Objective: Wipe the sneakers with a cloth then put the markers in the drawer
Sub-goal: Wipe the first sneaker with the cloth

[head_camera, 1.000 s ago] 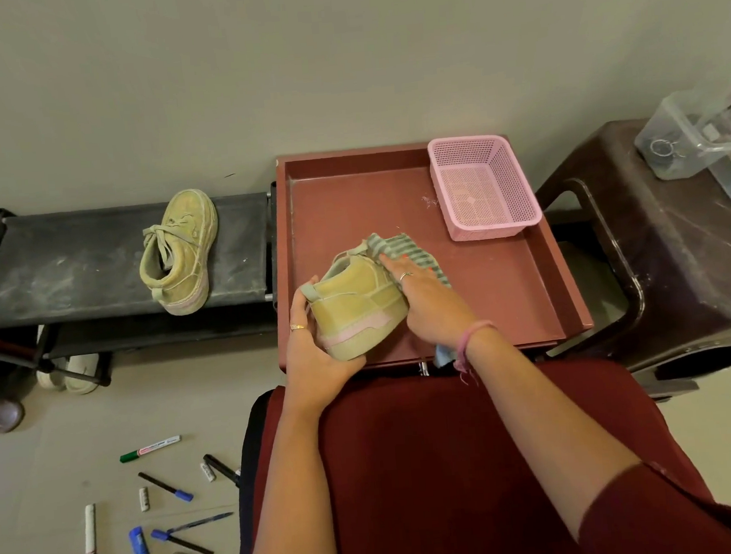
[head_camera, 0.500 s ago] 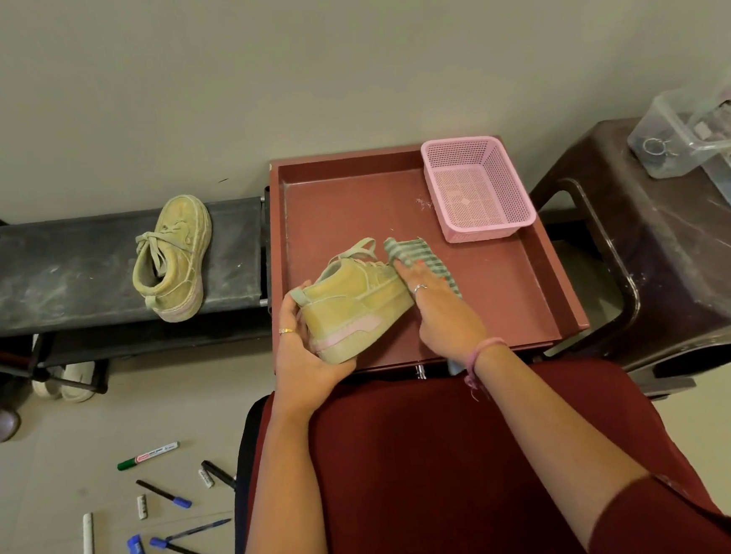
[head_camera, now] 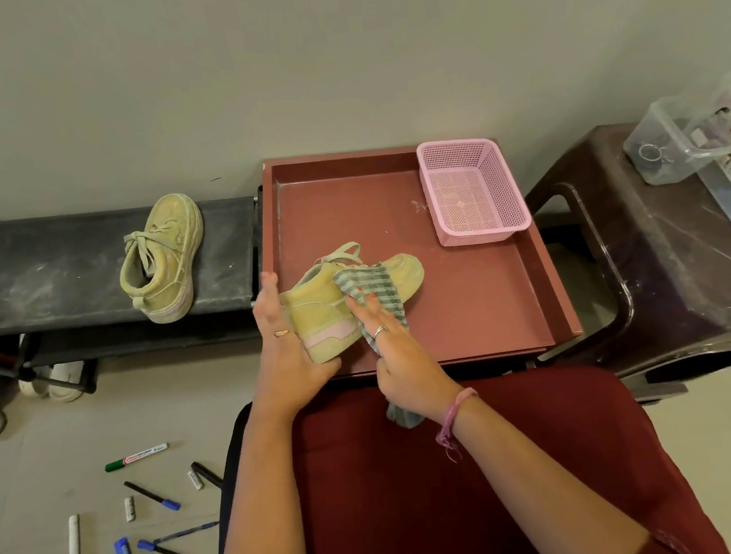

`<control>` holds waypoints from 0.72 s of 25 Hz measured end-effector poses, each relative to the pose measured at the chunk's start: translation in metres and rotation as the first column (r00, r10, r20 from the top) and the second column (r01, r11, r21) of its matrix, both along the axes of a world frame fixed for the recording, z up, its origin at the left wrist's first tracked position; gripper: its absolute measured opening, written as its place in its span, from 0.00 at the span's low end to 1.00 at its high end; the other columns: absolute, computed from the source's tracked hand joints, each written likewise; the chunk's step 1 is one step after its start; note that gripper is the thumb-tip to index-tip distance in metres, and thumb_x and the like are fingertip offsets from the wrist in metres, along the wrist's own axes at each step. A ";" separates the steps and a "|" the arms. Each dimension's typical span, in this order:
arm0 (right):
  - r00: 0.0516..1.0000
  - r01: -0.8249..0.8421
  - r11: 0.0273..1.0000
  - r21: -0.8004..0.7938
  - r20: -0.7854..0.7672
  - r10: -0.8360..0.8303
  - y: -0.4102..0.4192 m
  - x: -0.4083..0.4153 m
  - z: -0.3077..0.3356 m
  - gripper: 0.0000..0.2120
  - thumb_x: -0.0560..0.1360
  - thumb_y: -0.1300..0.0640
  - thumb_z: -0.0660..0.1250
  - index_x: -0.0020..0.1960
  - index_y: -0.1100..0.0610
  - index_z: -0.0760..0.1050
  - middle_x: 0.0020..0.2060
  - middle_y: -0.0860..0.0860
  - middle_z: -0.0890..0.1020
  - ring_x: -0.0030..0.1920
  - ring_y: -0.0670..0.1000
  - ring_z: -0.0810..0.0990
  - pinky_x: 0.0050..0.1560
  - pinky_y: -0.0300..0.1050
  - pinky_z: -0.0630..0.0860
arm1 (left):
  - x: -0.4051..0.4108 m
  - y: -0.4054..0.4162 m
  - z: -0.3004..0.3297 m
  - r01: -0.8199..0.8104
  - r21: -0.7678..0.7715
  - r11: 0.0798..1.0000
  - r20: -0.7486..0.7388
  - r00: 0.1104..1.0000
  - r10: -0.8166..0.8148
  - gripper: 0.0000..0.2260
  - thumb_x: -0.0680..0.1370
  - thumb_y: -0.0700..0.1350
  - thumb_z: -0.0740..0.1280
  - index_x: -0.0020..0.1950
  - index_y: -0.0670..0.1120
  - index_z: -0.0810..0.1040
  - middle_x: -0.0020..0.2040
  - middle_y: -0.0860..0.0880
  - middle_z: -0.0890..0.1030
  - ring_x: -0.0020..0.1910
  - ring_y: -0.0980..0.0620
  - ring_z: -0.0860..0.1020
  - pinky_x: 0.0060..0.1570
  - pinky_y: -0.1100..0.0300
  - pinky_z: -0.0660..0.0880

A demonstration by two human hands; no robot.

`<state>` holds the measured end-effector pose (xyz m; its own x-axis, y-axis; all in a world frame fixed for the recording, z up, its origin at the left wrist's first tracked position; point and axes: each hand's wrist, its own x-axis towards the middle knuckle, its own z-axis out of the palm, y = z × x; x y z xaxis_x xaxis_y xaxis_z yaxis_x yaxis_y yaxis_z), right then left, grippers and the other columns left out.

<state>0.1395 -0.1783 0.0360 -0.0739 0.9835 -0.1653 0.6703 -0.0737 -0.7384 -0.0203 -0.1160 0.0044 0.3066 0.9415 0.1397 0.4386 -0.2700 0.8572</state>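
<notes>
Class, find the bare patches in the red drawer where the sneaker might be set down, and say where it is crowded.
Bare floor of the red drawer lies left of the pink mesh basket, and along the right wall below it. The front left is crowded: the left hand holds the yellow-green sneaker there while the right hand presses the striped cloth.

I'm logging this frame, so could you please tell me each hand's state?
Left hand: holding the sneaker at its heel.
Right hand: fingers straight, pressing the striped cloth against it.
</notes>
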 end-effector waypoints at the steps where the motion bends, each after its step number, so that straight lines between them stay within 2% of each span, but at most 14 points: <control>1: 0.999 -0.027 1.000 0.005 0.036 0.027 -0.001 -0.002 0.001 0.42 0.71 0.76 0.52 0.78 0.48 0.45 0.74 0.38 0.43 0.73 0.37 0.37 0.72 0.36 0.43 | 0.001 0.000 -0.001 0.013 0.055 0.998 -0.119 0.993 -0.006 0.55 0.62 0.45 0.77 0.78 0.56 0.43 0.74 0.47 0.53 0.74 0.56 0.56 0.70 0.57 0.63; 3: 0.985 -0.097 0.995 0.022 0.145 0.093 -0.004 0.001 0.002 0.42 0.72 0.75 0.54 0.77 0.48 0.43 0.75 0.41 0.41 0.73 0.39 0.37 0.73 0.37 0.44 | 0.007 -0.002 0.002 -0.018 0.054 0.998 -0.301 0.953 0.034 0.53 0.61 0.46 0.78 0.79 0.50 0.50 0.71 0.48 0.56 0.70 0.47 0.62 0.67 0.49 0.69; 4: 0.969 -0.125 0.991 0.036 0.220 0.114 -0.005 0.008 0.003 0.42 0.72 0.74 0.55 0.77 0.49 0.43 0.76 0.44 0.41 0.74 0.40 0.38 0.74 0.39 0.44 | 0.010 -0.003 0.003 -0.046 0.024 0.999 -0.346 0.937 0.052 0.53 0.60 0.46 0.79 0.79 0.49 0.52 0.69 0.48 0.57 0.68 0.45 0.64 0.65 0.47 0.71; 6: 0.931 -0.124 0.990 0.068 0.354 0.092 0.004 0.027 0.000 0.42 0.71 0.75 0.55 0.77 0.50 0.43 0.77 0.47 0.42 0.76 0.45 0.41 0.75 0.41 0.45 | 0.011 -0.002 0.004 -0.081 -0.016 0.997 -0.377 0.924 0.069 0.53 0.58 0.46 0.79 0.77 0.49 0.55 0.67 0.50 0.59 0.66 0.44 0.66 0.63 0.46 0.72; 7: 0.926 -0.084 0.994 0.065 0.372 0.054 0.011 0.037 -0.003 0.43 0.70 0.76 0.54 0.78 0.50 0.44 0.77 0.47 0.43 0.76 0.46 0.42 0.76 0.42 0.47 | 0.011 -0.002 0.004 -0.088 -0.019 0.996 -0.382 0.921 0.074 0.52 0.57 0.46 0.79 0.76 0.49 0.56 0.66 0.50 0.59 0.65 0.45 0.67 0.62 0.46 0.73; 10: 0.962 0.124 0.992 -0.034 0.251 -0.112 0.033 0.054 -0.009 0.46 0.69 0.78 0.53 0.77 0.47 0.42 0.77 0.45 0.43 0.76 0.45 0.42 0.76 0.47 0.52 | 0.010 -0.002 0.002 -0.084 0.004 0.996 -0.371 0.925 0.079 0.50 0.57 0.47 0.80 0.75 0.49 0.58 0.65 0.50 0.60 0.64 0.45 0.67 0.61 0.46 0.74; 12: 0.976 0.180 0.981 -0.075 0.136 -0.169 0.032 0.048 -0.012 0.46 0.69 0.78 0.52 0.77 0.47 0.41 0.76 0.44 0.40 0.76 0.44 0.38 0.76 0.49 0.51 | 0.009 -0.003 0.000 -0.091 0.001 0.996 -0.339 0.937 0.086 0.49 0.57 0.46 0.79 0.74 0.49 0.59 0.65 0.50 0.61 0.64 0.47 0.67 0.61 0.46 0.74; 14: 0.989 0.113 0.992 -0.052 0.098 -0.107 0.013 0.025 -0.015 0.47 0.68 0.78 0.51 0.77 0.46 0.39 0.74 0.41 0.35 0.74 0.42 0.33 0.76 0.46 0.48 | 0.007 -0.003 -0.003 -0.094 -0.027 0.995 -0.295 0.952 0.082 0.48 0.58 0.45 0.79 0.74 0.49 0.60 0.65 0.52 0.60 0.64 0.49 0.67 0.60 0.48 0.74; 16: 0.988 -0.047 0.999 -0.001 0.145 0.047 -0.013 -0.001 -0.014 0.48 0.68 0.78 0.52 0.76 0.45 0.38 0.72 0.40 0.32 0.72 0.40 0.30 0.75 0.42 0.45 | 0.005 -0.001 -0.007 -0.072 -0.048 0.996 -0.256 0.965 0.057 0.47 0.59 0.46 0.79 0.74 0.50 0.60 0.65 0.54 0.60 0.64 0.52 0.67 0.60 0.53 0.73; 18: 0.959 -0.148 0.986 0.073 0.255 0.125 -0.024 -0.002 -0.018 0.42 0.71 0.75 0.51 0.77 0.50 0.42 0.74 0.44 0.36 0.74 0.44 0.34 0.74 0.42 0.46 | 0.007 0.000 -0.010 -0.039 -0.071 0.997 -0.228 0.973 0.022 0.47 0.61 0.47 0.80 0.75 0.49 0.61 0.65 0.54 0.61 0.63 0.57 0.65 0.61 0.60 0.70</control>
<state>0.1375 -0.2022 0.0181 -0.1766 0.9785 -0.1067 0.8325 0.0906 -0.5466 -0.0135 -0.1159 -0.0055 0.2929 0.9561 -0.0008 0.6312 -0.1928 0.7513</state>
